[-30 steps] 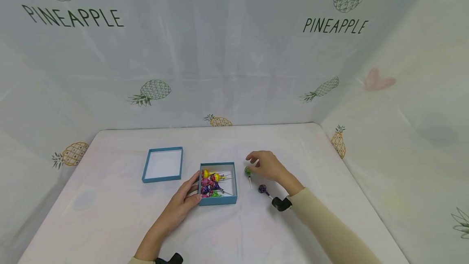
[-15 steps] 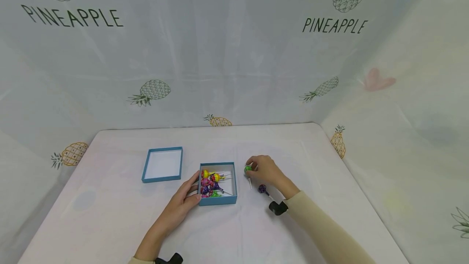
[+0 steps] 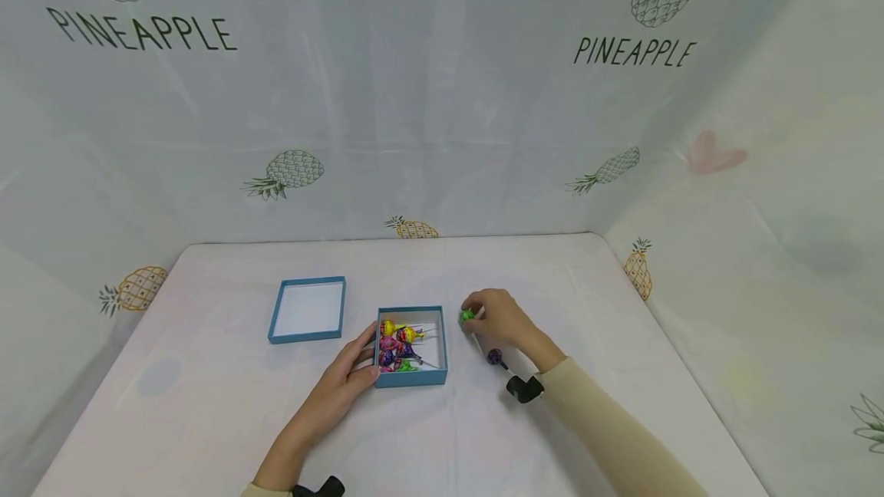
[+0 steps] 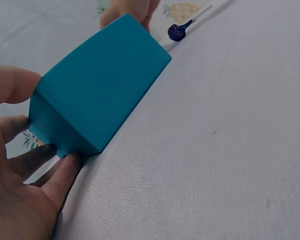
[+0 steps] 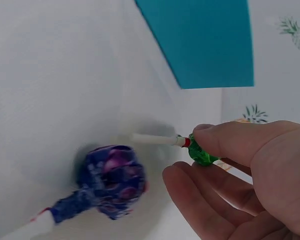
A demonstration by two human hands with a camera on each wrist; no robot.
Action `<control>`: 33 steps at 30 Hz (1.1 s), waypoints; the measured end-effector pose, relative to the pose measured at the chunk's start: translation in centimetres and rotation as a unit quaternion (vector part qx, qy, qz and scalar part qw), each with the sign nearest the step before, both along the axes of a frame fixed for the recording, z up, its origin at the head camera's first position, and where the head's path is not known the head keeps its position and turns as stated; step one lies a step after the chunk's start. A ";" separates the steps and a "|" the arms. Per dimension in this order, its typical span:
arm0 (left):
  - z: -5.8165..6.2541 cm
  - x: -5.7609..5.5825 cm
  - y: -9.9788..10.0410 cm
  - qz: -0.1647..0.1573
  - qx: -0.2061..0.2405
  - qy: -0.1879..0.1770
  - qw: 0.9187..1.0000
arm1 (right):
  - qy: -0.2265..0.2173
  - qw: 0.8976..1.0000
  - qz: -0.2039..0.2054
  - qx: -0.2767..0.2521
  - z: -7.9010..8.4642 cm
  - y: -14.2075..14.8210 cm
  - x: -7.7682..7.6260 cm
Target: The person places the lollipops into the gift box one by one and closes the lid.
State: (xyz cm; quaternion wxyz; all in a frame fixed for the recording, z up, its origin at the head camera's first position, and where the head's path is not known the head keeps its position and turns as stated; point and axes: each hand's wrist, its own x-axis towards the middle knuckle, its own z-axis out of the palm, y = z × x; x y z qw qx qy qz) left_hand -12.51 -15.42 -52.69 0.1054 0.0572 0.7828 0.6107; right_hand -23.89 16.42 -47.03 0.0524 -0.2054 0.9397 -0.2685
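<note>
My right hand [image 3: 500,316] pinches a green-wrapped lollipop [image 5: 202,152] by its candy end, between thumb and fingers. Its white stick [image 5: 157,140] points away from the fingers. Just below that hand, a purple-wrapped lollipop [image 3: 494,357] lies on the table. The blue open-topped box [image 3: 412,379] stands in the middle, with several coloured lollipops [image 3: 400,343] inside at its left. My left hand [image 3: 343,375] rests against the box's left wall; in the left wrist view its fingertips touch that wall and its thumb [image 4: 17,82] touches the upper corner.
Back left of the box lies a shallow blue-rimmed lid [image 3: 307,311] with its white inside facing up. A white cloth covers the table [image 3: 207,405]. Behind it hangs a pineapple-print curtain [image 3: 414,113].
My right hand has lowered onto the green lollipop and taken hold of it. Its stick has swung and now slants toward the purple lollipop. The left hand and box look unchanged.
</note>
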 end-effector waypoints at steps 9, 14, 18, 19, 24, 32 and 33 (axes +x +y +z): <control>0.1 0.0 0.1 -0.001 -0.002 0.002 1.000 | 0.021 0.999 0.047 -0.014 2.9 -0.8 0.5; 0.2 0.1 0.1 0.001 -0.003 0.002 1.000 | 0.029 0.996 0.077 -0.031 4.3 -1.5 0.9; 0.2 0.1 0.3 0.004 -0.006 0.005 1.000 | 0.033 0.994 0.097 -0.033 5.2 -2.2 1.2; 0.2 0.1 0.3 0.004 -0.007 0.005 1.000 | 0.033 0.994 0.101 -0.034 5.4 -2.4 1.3; 0.2 0.1 0.4 0.009 -0.006 0.003 1.000 | 0.033 0.992 0.119 -0.038 6.2 -3.5 1.6; 0.2 0.1 0.2 0.006 -0.001 -0.003 1.000 | 0.046 0.989 0.135 -0.047 6.7 -5.3 1.7; 0.2 0.1 0.2 0.005 -0.001 -0.003 1.000 | 0.045 0.988 0.138 -0.050 6.7 -5.5 1.7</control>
